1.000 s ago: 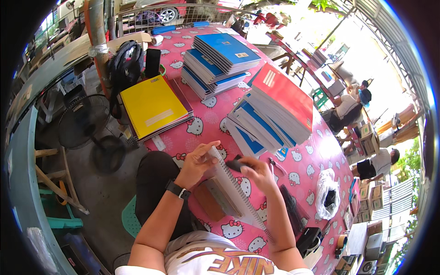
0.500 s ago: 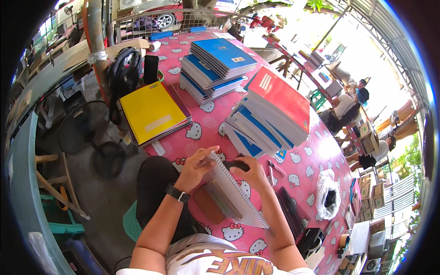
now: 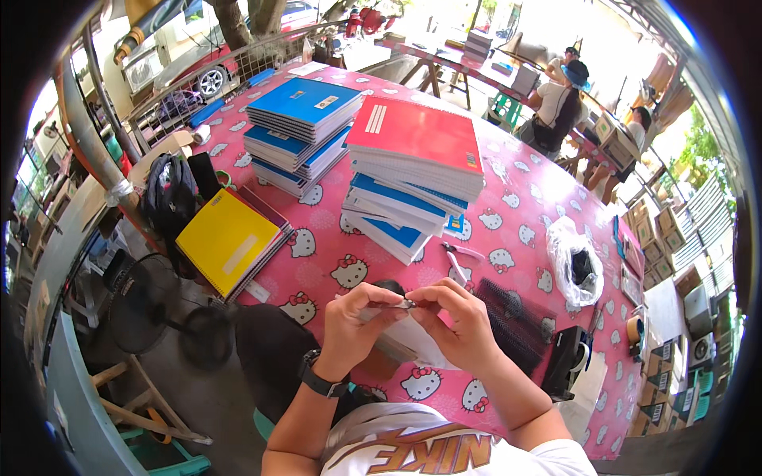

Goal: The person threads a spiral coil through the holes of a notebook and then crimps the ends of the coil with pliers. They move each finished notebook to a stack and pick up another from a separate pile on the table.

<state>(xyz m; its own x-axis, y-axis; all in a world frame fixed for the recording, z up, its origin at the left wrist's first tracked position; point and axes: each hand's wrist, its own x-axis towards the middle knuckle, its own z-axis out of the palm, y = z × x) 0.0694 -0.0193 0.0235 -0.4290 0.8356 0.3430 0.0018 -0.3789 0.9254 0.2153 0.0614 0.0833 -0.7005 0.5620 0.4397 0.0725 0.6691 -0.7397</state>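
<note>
Notebook [image 3: 405, 337] pinched at its top edge by both hands [image 3: 413, 321]; plastic bag [image 3: 573, 270] holds something dark.

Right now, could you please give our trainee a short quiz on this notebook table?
1. True or false: both hands, left hand and right hand, pinch the small metal piece.
2. What colour is the cover on top of the tallest notebook stack? A green, B red, C white.
3. Which thing lies nearest the table's left edge?

Key: 1 true. 2 B. 3 the yellow notebook.
</note>
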